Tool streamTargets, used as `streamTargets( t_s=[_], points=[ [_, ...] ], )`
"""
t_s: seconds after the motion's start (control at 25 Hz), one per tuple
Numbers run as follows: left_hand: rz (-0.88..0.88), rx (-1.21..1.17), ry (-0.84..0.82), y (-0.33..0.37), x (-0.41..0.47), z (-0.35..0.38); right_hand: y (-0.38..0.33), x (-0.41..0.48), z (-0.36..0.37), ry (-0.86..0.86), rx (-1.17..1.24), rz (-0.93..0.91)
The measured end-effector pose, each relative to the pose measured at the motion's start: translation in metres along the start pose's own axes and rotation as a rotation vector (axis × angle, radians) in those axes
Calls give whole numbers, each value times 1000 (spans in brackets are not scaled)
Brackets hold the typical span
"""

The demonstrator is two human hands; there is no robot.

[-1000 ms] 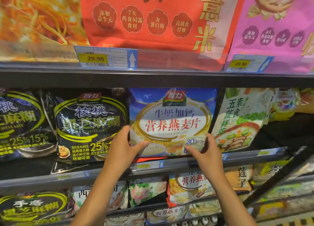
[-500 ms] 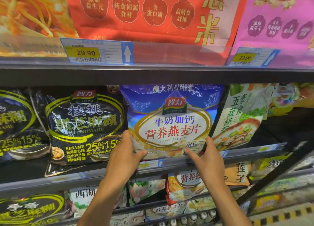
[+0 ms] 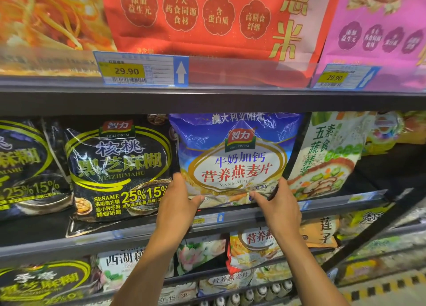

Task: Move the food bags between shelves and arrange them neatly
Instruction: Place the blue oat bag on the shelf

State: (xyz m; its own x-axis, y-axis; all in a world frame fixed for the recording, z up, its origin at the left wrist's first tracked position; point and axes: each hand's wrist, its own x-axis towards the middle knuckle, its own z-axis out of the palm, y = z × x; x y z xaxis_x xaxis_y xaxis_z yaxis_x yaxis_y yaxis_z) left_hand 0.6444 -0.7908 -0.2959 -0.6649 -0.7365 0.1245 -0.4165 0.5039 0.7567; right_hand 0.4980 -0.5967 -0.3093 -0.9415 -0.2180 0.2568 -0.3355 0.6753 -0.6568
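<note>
Item under handling: blue oatmeal bag, upright on the middle shelf, face outward, bottom edge at the front rail, top just under the upper shelf.

Grip: two-handed, at the bag's lower corners. The left hand clasps the lower left edge, thumb laid across the printed front, fingers curled round behind the edge. The right hand clasps the lower right edge, thumb flat on the front, fingers wrapped round the side. Both forearms rise from below in front of the lower shelves.

Adjacent stock: directly outside the left hand, a black sesame bag stands touching the held bag's left side; a second black bag lies beyond it. Directly outside the right hand, a white vegetable-noodle bag leans away to the right, its lower corner just beside the right-hand fingers.

Above the grip: a red bag and a pink bag on the upper shelf, with a price tag reading 29.90 on its rail.

Below the grip: further packets, partly hidden by the forearms.
</note>
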Motion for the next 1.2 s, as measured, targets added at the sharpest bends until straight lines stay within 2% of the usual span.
streamTargets(
  t_s=[0.32, 0.68, 0.84, 1.0, 1.2],
  points=[
    [11, -42, -26, -3, -6, -3, 0, -13, -2, 13, 121, -19],
    [89, -51, -5, -4, -31, -14, 10, -31, -24, -5, 91, -57],
    [107, 77, 63, 3, -55, -26, 18, -45, -40, -35, 17, -114],
    [95, 180, 127, -1, -96, -40, 26, -73, -54, -75, 67, -184],
    [43, 174, 194, -8, -145, -59, 9, -103, -58, -144, 82, -331]
  ],
)
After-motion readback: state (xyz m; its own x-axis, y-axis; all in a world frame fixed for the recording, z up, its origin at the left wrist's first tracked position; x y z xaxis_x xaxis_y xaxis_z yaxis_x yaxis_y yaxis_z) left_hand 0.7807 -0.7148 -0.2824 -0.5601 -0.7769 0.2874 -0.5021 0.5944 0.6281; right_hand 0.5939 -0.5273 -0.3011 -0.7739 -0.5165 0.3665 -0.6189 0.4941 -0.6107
